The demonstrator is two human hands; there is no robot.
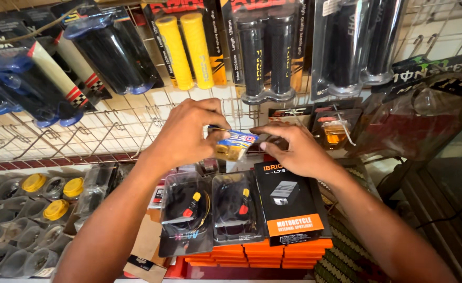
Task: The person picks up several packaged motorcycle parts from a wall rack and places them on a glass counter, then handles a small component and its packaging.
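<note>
Both hands meet in front of a wire rack hung with blister-packed handlebar grips. The left hand and the right hand hold a small packet between them, blue, white and yellow, at mid-height and well above the stock below.

Finger state:
- Left fingers are curled narrow over the packet's left end, thumb underneath, closed on it.
- Right fingers pinch the packet's right edge; the palm faces down and hides part of the contact.

Position of the packet: in the air, just in front of the rack's bare hooks, below the yellow grips and the black grips. It touches nothing but the hands.

Below the hands:
- Two clear switch packs lie side by side.
- A black box rests on a stack of orange boxes.
- To the left, a tray of clear cups holds parts with yellow caps.

Risks, as judged from this frame:
- The grip is at the edges only. A slip of either hand would likely drop the packet onto the switch packs.
- The hooks stand close to the knuckles. A forward push could snag the packet or a finger.
- The black box sits near the right wrist; a lowered forearm could shift it off the stack.
</note>
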